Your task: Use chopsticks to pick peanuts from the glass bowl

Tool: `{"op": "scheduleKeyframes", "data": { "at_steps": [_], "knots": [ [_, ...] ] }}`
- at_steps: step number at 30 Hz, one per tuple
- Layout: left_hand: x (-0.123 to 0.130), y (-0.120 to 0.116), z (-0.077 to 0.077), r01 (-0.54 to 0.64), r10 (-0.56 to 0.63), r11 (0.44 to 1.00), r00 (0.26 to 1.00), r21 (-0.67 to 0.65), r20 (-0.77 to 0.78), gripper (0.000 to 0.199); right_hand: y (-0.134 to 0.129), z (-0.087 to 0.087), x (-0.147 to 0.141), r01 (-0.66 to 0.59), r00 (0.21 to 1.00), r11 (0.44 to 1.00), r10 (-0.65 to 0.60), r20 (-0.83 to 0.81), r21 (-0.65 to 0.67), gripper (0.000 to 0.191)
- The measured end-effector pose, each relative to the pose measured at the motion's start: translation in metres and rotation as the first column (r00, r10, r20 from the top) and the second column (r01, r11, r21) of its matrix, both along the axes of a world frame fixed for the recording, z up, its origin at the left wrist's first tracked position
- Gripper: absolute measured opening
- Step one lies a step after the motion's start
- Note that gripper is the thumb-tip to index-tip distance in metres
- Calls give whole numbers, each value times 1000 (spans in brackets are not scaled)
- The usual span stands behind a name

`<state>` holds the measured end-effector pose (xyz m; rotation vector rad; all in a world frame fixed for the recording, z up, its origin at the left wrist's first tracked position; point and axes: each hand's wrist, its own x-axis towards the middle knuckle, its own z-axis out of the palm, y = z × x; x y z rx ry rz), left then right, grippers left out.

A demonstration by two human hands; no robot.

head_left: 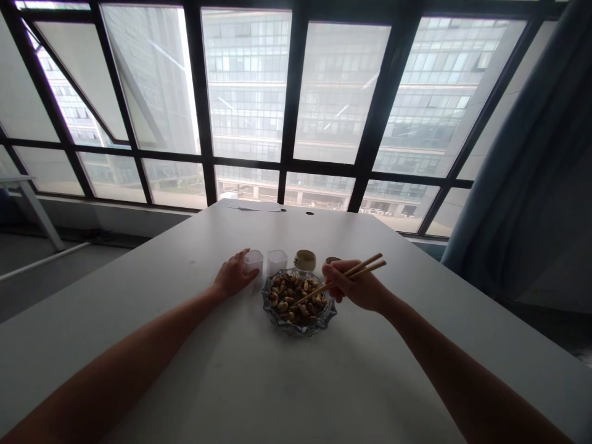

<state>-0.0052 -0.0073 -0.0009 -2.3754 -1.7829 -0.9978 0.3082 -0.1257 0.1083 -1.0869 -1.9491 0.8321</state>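
Note:
My right hand [354, 285] grips a pair of wooden chopsticks [365, 266], their tips down among the nuts [296, 297] in a scalloped glass bowl [298, 331]. The nuts look mixed, pale and brown. Fingers of my left hand [237, 275] curl round the left side of a translucent plastic cup [253, 261], which stands on the table. Beside it is a second translucent cup [277, 260]. Further right stands a small tan cup [305, 259] with dark marks, and another tan cup [332, 261] is partly hidden behind my right hand.
All of this stands on a white table [185, 364]. Papers [252, 205] lie at its far edge, near two dark round holes. Large windows [342, 92] rise behind the table, and a blue curtain [509, 154] hangs at right. Another table's leg [41, 216] shows at left.

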Motion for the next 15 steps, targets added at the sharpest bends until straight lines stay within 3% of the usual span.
{"op": "scheduleKeyframes", "data": {
  "at_steps": [6, 13, 15],
  "knots": [
    [2, -4, 4, 2, -2, 1000, 1000, -6, -2, 68, -3, 14, 13, 158, 987, 977, -153, -46, 145, 58],
    [2, -4, 3, 0, 0, 1000, 1000, 2, -10, 69, -2, 8, 8, 5, 994, 969, -31, 101, 248, 53],
    [2, -4, 4, -2, 2, 1000, 1000, -8, -16, 69, 0, 4, 7, 38, 997, 973, -53, 61, 229, 50]
  ]
}}
